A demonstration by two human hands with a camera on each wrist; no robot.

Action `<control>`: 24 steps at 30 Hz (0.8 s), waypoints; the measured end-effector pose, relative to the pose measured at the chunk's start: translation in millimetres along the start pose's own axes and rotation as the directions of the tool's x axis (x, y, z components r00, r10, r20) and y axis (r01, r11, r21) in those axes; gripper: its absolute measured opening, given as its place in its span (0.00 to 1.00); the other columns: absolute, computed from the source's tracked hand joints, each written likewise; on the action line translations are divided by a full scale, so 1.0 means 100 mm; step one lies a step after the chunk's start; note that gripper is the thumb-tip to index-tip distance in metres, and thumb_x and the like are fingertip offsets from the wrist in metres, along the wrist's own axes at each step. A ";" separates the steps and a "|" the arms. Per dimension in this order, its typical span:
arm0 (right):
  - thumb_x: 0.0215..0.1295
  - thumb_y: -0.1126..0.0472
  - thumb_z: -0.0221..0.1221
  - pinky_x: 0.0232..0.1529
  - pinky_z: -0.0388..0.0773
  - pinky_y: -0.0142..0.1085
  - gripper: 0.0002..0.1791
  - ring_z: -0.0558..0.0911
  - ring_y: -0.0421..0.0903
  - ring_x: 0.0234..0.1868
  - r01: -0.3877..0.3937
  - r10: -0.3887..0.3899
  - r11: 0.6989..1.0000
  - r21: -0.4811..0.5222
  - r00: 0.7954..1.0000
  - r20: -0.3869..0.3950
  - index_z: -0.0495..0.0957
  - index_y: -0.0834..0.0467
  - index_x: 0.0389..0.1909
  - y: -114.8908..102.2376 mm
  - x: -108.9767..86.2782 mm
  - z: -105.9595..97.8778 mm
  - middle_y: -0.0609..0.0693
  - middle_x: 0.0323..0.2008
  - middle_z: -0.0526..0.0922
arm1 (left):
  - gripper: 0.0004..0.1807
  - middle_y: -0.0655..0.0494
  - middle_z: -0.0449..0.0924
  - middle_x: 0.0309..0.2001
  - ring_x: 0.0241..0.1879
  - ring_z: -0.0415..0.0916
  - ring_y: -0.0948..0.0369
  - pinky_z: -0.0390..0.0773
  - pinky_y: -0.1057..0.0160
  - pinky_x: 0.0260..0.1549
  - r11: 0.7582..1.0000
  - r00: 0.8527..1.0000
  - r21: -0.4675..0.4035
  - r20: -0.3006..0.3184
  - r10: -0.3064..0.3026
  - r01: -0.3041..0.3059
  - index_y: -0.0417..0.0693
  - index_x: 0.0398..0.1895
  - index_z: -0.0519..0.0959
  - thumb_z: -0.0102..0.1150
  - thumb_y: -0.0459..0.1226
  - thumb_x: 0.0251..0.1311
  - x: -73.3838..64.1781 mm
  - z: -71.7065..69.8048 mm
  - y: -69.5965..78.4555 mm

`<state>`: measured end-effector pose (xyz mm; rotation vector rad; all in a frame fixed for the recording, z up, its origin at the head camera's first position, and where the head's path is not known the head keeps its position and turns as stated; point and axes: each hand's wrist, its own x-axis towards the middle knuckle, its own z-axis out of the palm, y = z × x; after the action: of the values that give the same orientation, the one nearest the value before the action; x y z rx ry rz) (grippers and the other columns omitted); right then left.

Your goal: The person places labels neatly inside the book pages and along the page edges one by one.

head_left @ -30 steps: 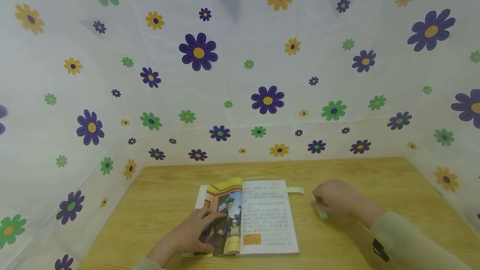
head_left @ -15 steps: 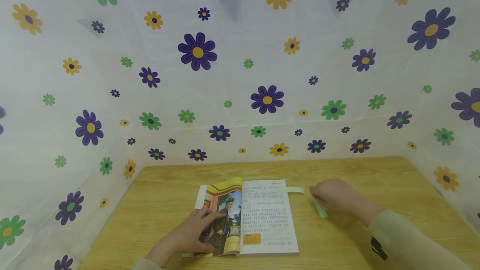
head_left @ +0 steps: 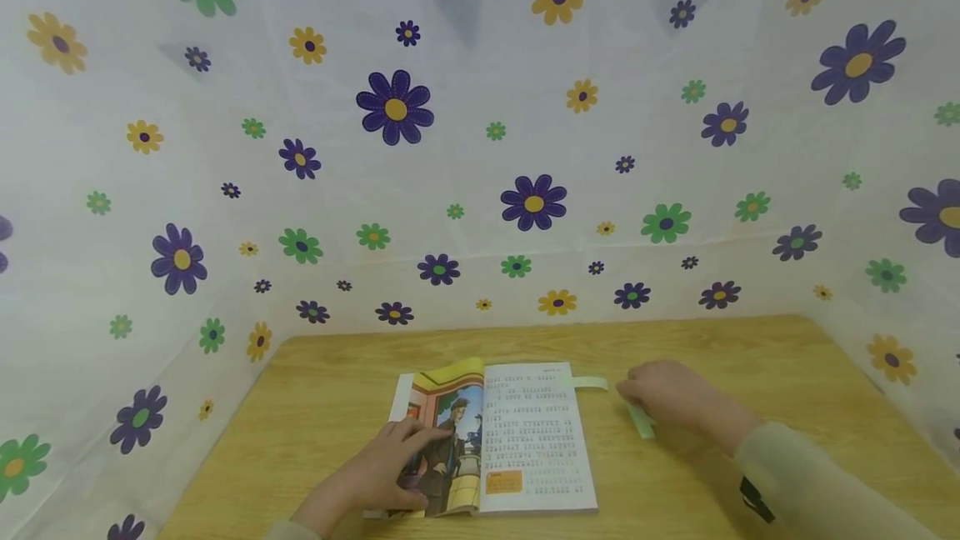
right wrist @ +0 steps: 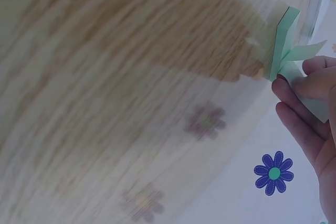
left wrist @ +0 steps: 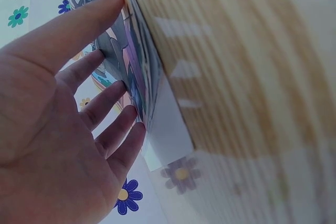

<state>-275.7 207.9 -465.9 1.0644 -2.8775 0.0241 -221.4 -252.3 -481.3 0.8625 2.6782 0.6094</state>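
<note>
An open book (head_left: 534, 440) lies on the table, a colour picture on its left page and print on its right. My left hand (head_left: 378, 463) rests on the picture page with fingers spread; in the left wrist view the thumb and fingertips of the left hand (left wrist: 58, 103) touch the pages by the outer edge. To the right of the book, my right hand (head_left: 667, 394) holds a pad of light green sticky notes (right wrist: 283, 38). One sticky note (right wrist: 307, 52) stands lifted from the pad beside the curled fingers of the right hand (right wrist: 310, 95). The palm side is hidden in the head view.
A pale green sticky strip (head_left: 591, 383) sticks out from the right page's upper edge, between the book and the right hand. The wooden table (head_left: 322, 365) is enclosed by a white flowered curtain (head_left: 465, 165) at the back and both sides.
My right hand has shifted slightly left, and more of the green pad shows below it than a second ago. The left hand and book have stayed in place.
</note>
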 end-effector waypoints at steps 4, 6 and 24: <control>0.57 0.73 0.70 0.29 0.70 0.28 0.17 0.66 0.35 0.24 0.052 -0.054 0.997 -0.050 0.998 -0.039 0.79 0.49 0.21 0.01 -0.02 0.02 0.39 0.23 0.74 | 0.47 0.47 0.69 0.69 0.64 0.66 0.42 0.77 0.37 0.52 1.000 1.000 -0.006 -0.008 0.005 -0.005 0.67 0.79 0.67 0.81 0.48 0.56 0.00 0.03 -0.04; 0.57 0.73 0.70 0.29 0.72 0.29 0.15 0.66 0.35 0.25 0.059 -0.061 0.996 -0.060 0.997 -0.042 0.80 0.50 0.21 0.00 -0.03 0.02 0.40 0.23 0.75 | 0.47 0.47 0.69 0.68 0.64 0.66 0.41 0.77 0.37 0.52 1.000 1.000 -0.001 -0.014 0.014 -0.014 0.67 0.79 0.67 0.80 0.49 0.57 -0.01 0.02 -0.04; 0.60 0.67 0.71 0.29 0.73 0.29 0.14 0.65 0.35 0.25 0.043 -0.044 0.999 -0.031 0.998 -0.039 0.79 0.51 0.21 -0.02 -0.03 -0.03 0.39 0.24 0.73 | 0.45 0.47 0.69 0.67 0.63 0.67 0.42 0.77 0.38 0.52 1.000 1.000 0.002 0.003 0.008 -0.008 0.56 0.77 0.70 0.82 0.45 0.56 -0.06 -0.08 0.15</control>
<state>-272.4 208.5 -463.5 1.1084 -2.8095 -0.0010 -212.6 -247.6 -466.7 0.8743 2.6738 0.6069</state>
